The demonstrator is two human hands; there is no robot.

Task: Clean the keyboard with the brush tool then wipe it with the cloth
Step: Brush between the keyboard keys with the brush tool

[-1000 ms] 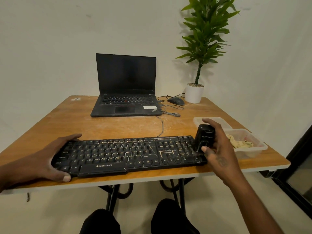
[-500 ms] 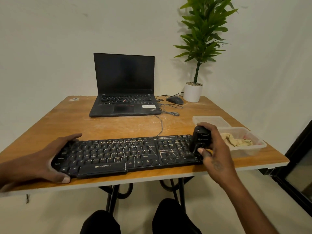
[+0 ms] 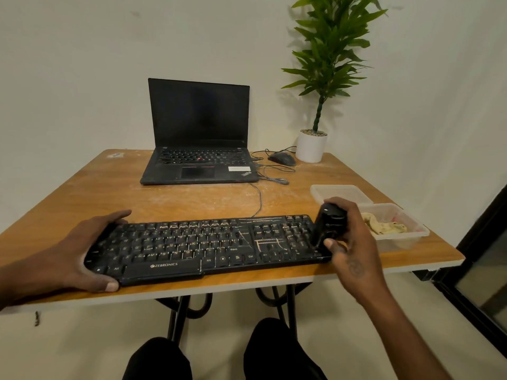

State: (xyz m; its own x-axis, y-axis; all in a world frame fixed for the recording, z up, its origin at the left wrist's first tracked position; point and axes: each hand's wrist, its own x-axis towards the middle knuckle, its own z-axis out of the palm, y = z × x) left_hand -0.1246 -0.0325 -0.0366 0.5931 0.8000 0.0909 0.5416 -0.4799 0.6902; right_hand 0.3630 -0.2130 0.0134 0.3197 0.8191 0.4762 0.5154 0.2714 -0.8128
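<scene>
A dusty black keyboard (image 3: 203, 242) lies along the near edge of the wooden table (image 3: 82, 198). My left hand (image 3: 79, 248) grips its left end, thumb at the front edge and fingers over the back. My right hand (image 3: 354, 242) holds the black brush tool (image 3: 327, 224), tilted, with its lower end down on the number pad at the keyboard's right end. A crumpled pale cloth (image 3: 384, 226) lies in a clear plastic container (image 3: 406, 239) just right of that hand.
An open black laptop (image 3: 199, 149) sits at the back middle, with a mouse (image 3: 282, 159), loose cables and a potted plant (image 3: 311, 146) to its right. A second clear tub or lid (image 3: 340, 192) lies behind the container. My knees are under the table edge.
The brush tool has tipped from upright to slanted and dropped lower onto the number pad, my right hand shifting slightly with it. My left hand stays on the keyboard's left end.
</scene>
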